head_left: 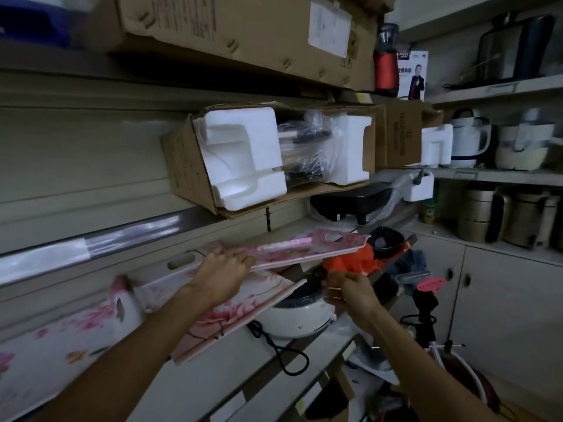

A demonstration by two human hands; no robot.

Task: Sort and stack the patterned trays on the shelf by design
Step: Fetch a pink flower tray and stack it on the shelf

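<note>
Left hand (224, 271) grips pink floral tray (292, 249); right hand (350, 292) curled, contents unclear. Keep tray level, square onto matching tray (231, 312).

The cardboard boxes (243, 35) carry print, and the white box (415, 76) carries Chinese characters, but all are too blurred to read.
</note>
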